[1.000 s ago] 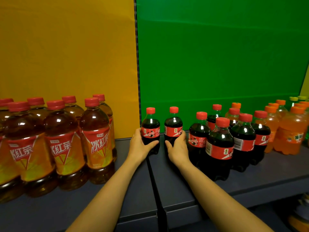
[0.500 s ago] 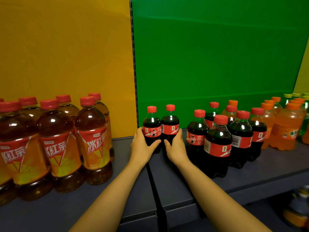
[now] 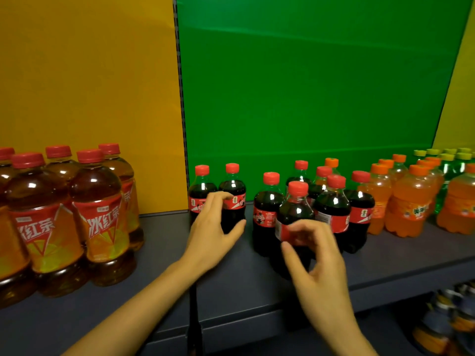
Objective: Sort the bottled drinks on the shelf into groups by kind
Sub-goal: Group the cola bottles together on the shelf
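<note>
Small cola bottles with red caps stand on the dark shelf [image 3: 159, 286] before the green panel. Two of them, a left one [image 3: 200, 191] and a right one [image 3: 234, 191], stand by the panel seam. My left hand [image 3: 213, 227] curls round the right one, fingers on its label and thumb at its lower right side. A cluster of several more cola bottles stands further right, with a front cola bottle [image 3: 295, 204] nearest me. My right hand [image 3: 316, 255] is blurred, hovers just before that bottle with fingers loosely curled, and holds nothing.
Large iced-tea bottles [image 3: 100, 217] crowd the shelf's left part before the yellow panel. Orange soda bottles [image 3: 411, 201] and green bottles with yellow caps [image 3: 449, 163] fill the right end. One orange-capped bottle [image 3: 331, 163] stands behind the cola cluster. A lower shelf with more bottles [image 3: 442, 327] shows at bottom right.
My right hand has let go of the right bottle of the pair and moved right and toward me, to the front cola bottle. My left hand has shifted right, onto the pair's right bottle.
</note>
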